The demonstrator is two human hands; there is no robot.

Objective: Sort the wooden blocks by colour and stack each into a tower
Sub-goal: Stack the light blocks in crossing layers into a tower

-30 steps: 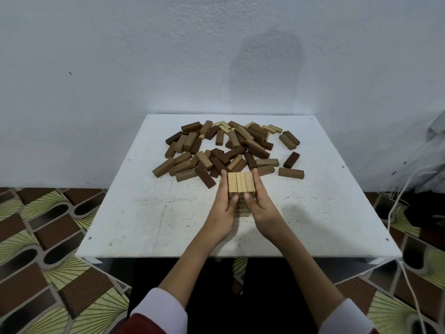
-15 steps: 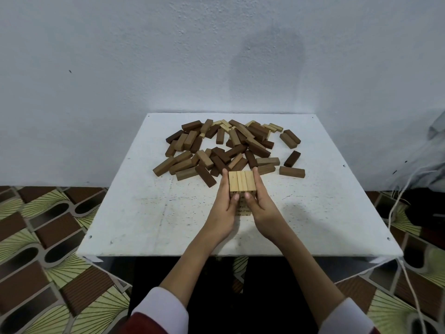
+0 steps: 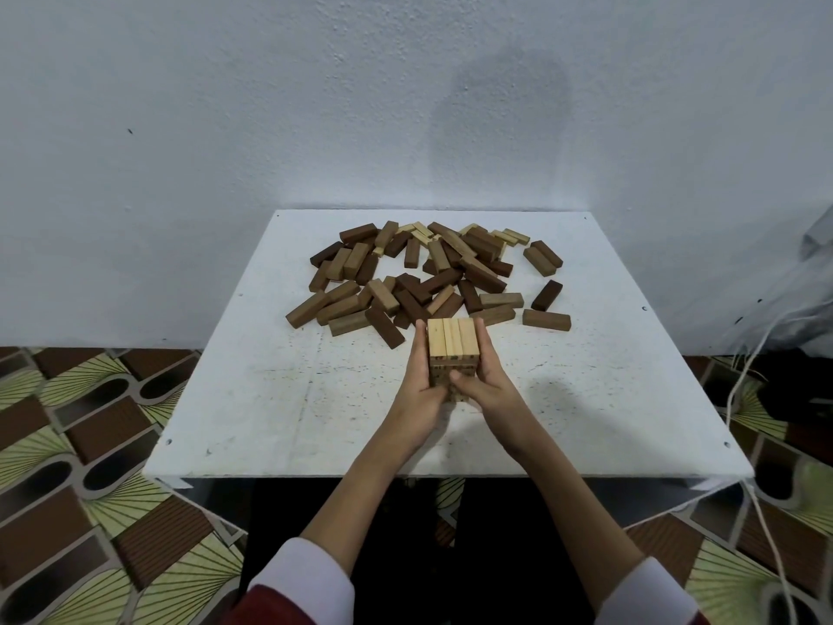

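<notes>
A small tower of pale blocks (image 3: 452,349) is seen at the centre of the frame, on the white table (image 3: 279,399). Three pale blocks are counted side by side in its top layer; the layers beneath are partly hidden and cannot be counted. It is clasped from both sides: the left hand (image 3: 423,390) is curled against its left face, the right hand (image 3: 487,385) against its right. Above it, a loose heap of mixed blocks (image 3: 419,277), dozens in brown, tan and pale wood, is spread, too overlapped for an exact count.
</notes>
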